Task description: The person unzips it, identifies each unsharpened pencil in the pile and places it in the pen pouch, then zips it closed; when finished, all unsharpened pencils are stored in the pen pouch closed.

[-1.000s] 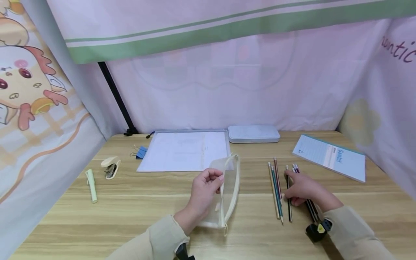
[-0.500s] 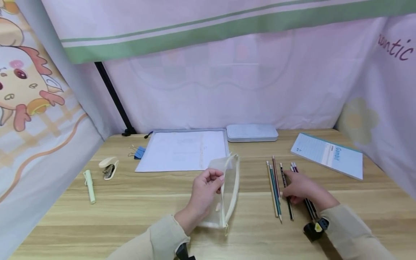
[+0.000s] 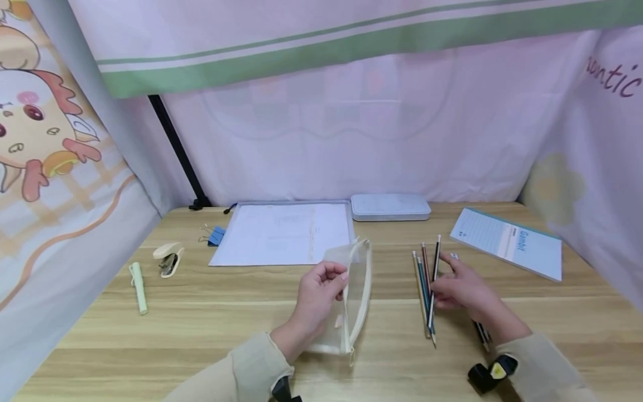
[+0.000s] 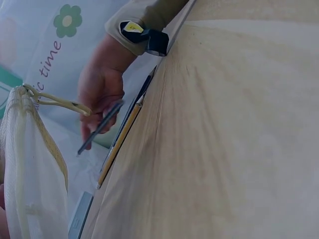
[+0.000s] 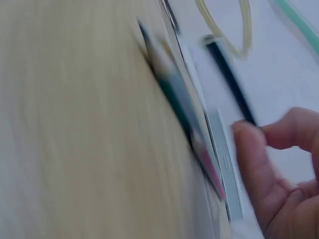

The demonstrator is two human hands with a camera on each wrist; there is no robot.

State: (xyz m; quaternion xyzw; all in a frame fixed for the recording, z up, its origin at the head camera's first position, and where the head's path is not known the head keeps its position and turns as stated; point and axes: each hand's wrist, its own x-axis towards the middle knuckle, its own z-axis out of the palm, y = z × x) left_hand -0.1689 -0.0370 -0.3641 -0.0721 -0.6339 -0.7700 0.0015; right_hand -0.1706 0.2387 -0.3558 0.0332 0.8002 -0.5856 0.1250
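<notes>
My left hand (image 3: 313, 298) pinches the edge of a translucent mesh zip pouch (image 3: 358, 296), whose mouth stands open toward the right. A cream zipper pull (image 4: 65, 103) dangles from the pouch in the left wrist view. Thumb and fingers of my right hand (image 3: 462, 285) pinch a dark pencil (image 3: 436, 254), lifted off the table; the right wrist view shows its lower end (image 5: 227, 74) in the air. Just left of it lie several pencils (image 3: 420, 290) side by side, one teal with a sharpened tip. More dark pencils (image 3: 480, 334) lie partly hidden under my right wrist.
On the left lie a light green pen-like stick (image 3: 140, 287), a cream stapler (image 3: 169, 259) and a blue binder clip (image 3: 216, 236). Behind the pouch are a sheet-covered clipboard or folder (image 3: 281, 234) and a pale tin case (image 3: 390, 207). A blue notepad (image 3: 507, 243) lies at the back right.
My right hand has picked one dark pencil up from the table and shifted slightly left with it, over the other pencils. My left hand keeps its hold on the pouch.
</notes>
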